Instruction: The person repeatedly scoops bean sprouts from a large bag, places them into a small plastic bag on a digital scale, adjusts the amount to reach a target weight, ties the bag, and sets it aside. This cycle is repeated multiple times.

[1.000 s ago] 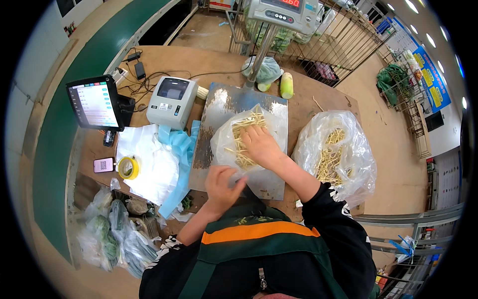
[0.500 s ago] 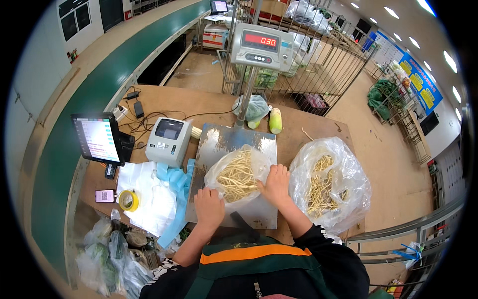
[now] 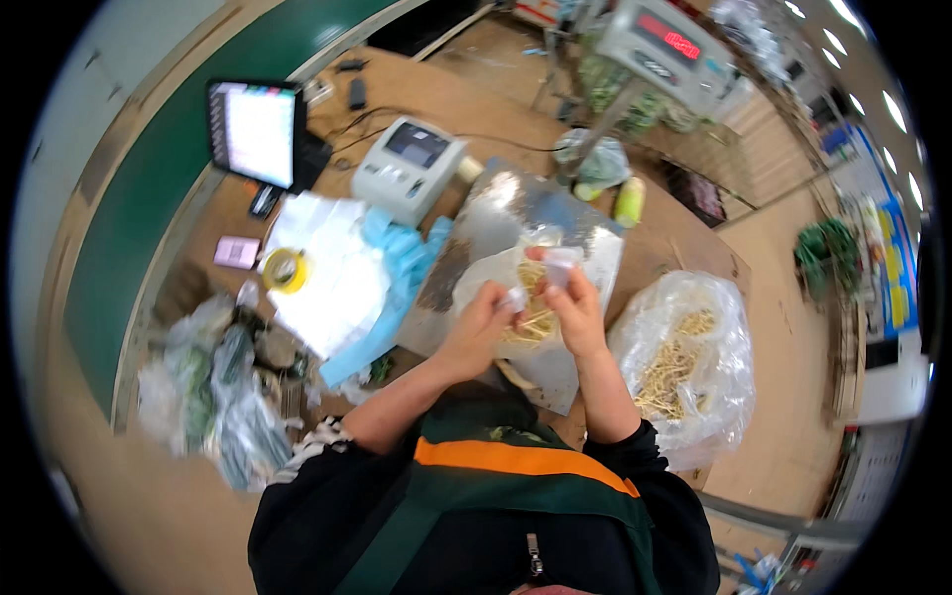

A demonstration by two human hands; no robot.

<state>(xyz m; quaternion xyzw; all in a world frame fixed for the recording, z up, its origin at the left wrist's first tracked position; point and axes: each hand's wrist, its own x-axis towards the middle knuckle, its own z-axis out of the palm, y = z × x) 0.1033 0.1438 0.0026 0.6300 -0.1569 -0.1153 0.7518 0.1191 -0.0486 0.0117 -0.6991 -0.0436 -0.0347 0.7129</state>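
Small plastic bag (image 3: 478, 282) of pale stalks (image 3: 535, 328) set on metal scale plate (image 3: 493, 211). Bag's plastic pinched at left by clamped fingers of left hand (image 3: 480, 327), at right by clamped fingers of right hand (image 3: 577, 309). Larger stalk-filled bag (image 3: 722, 372) placed on bench (image 3: 684, 238), right of plate. Frame blurred.

The left hand (image 3: 483, 323) and right hand (image 3: 576, 309) (both curled) sit close together, forearms (image 3: 400, 404) angled inward.
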